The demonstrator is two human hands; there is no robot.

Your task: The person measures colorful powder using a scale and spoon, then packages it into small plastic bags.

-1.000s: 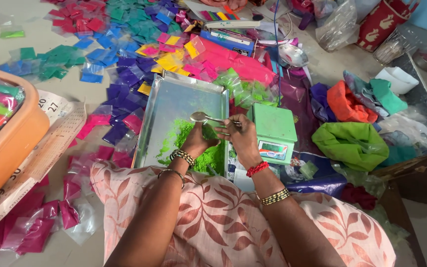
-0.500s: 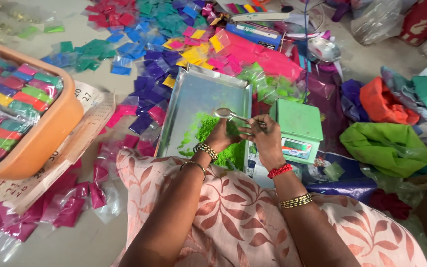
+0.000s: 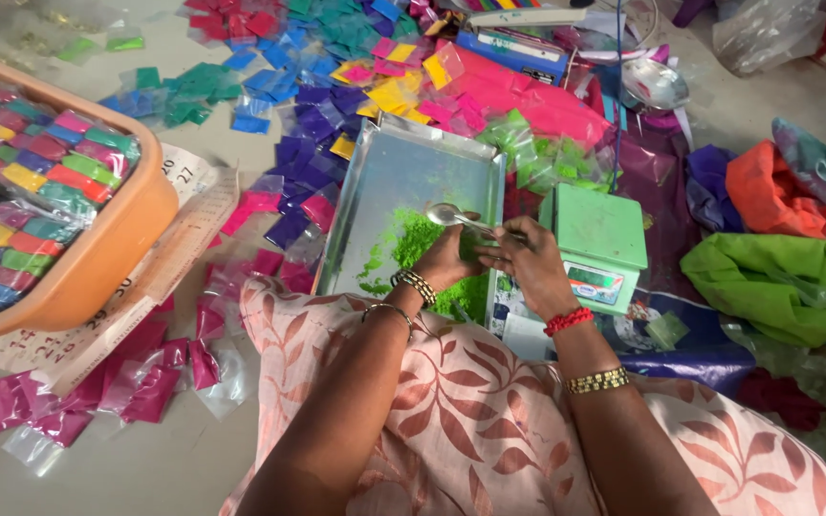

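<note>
Metal tray (image 3: 384, 182) centre, just ahead of the lap; powder heap (image 3: 411, 239) in its near end. Both hands over that heap: left hand (image 3: 446, 260) touching powder, right hand (image 3: 528, 268) beside it, gripping spoon (image 3: 466, 220). Weighing scale (image 3: 593, 234) just right of tray. Tub of packets (image 3: 69, 239) far left. Loose packets (image 3: 336, 86) behind tray. Bags (image 3: 776, 277) far right.

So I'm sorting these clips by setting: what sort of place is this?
Probably a home or small workshop floor where coloured powder is packed by hand: a metal tray of green powder, a small green weighing scale, and many filled little packets in an orange tub.
</note>
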